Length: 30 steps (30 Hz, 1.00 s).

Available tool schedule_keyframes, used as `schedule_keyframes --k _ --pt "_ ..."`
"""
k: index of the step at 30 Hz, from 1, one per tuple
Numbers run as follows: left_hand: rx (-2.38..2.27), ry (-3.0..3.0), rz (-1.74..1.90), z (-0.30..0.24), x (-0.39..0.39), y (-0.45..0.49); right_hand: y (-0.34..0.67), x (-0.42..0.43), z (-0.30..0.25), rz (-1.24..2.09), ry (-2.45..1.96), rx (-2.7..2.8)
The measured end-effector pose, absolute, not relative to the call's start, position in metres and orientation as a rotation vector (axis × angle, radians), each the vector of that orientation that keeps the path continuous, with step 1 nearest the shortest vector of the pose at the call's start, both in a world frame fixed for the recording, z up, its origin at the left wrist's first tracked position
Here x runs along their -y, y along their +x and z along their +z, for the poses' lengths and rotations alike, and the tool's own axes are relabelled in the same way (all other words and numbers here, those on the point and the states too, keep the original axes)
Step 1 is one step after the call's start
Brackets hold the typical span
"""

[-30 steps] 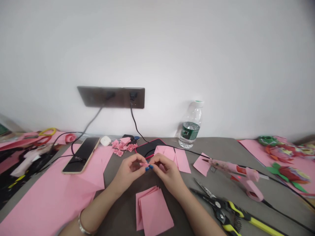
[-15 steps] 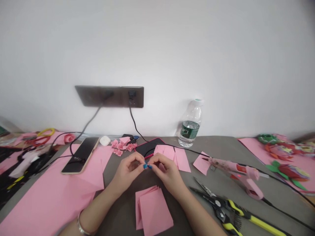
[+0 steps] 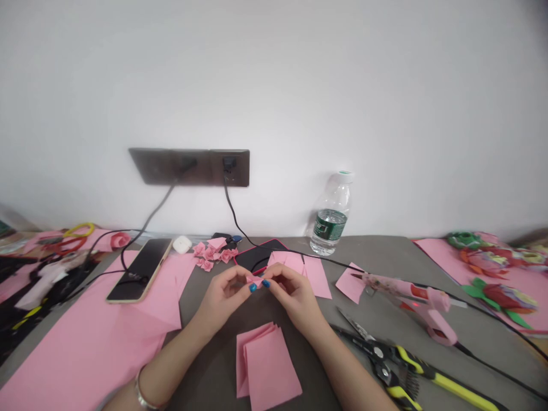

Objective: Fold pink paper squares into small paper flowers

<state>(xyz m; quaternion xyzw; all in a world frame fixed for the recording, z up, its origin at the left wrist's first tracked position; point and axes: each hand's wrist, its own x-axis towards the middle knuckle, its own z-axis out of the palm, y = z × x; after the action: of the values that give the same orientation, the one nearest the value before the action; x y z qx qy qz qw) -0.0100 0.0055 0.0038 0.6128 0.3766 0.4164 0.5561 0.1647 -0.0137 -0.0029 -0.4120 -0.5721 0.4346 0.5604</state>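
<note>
Between my fingertips is a small folded piece of pink paper (image 3: 256, 280), held up over the table. My left hand (image 3: 229, 294) pinches it from the left, thumb against fingers. From the right, my right hand (image 3: 287, 292) pinches its other side; the fingers cover much of the paper. Below the hands lies a stack of pink paper squares (image 3: 272, 368). Several small folded pink paper flowers (image 3: 209, 255) sit beyond my left hand. Behind my right hand are more pink paper pieces (image 3: 314, 277).
At right lie a pink glue gun (image 3: 411, 297) and black-yellow pliers (image 3: 385, 354). A water bottle (image 3: 329, 220) stands by the wall. A phone (image 3: 143, 268) rests on large pink sheets (image 3: 107, 342) at left. A black cable (image 3: 329, 260) crosses the table behind my hands.
My fingertips have moved slightly apart, and more of the pink paper shows between them. The arms and the things on the table have stayed in place.
</note>
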Motion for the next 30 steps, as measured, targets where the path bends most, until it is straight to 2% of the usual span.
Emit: schedule_keyframes --k 13,19,25,30 --pt "-0.944 1.565 0.978 0.0083 -0.0036 -0.0082 0.1603 0.0158 0.0001 1.226 -0.961 1.321" --pt "-0.978 1.581 1.099 0.0108 0.0015 -0.0064 0.1599 0.0141 -0.003 1.16 -0.982 1.284" --pt "-1.052 1.892 1.235 0.0138 0.0011 -0.0081 0.1567 0.0158 -0.0042 1.107 -0.987 1.233" --pt "-1.033 1.734 1.205 0.0106 0.0022 -0.0087 0.1569 0.018 -0.0016 1.078 -0.964 1.276"
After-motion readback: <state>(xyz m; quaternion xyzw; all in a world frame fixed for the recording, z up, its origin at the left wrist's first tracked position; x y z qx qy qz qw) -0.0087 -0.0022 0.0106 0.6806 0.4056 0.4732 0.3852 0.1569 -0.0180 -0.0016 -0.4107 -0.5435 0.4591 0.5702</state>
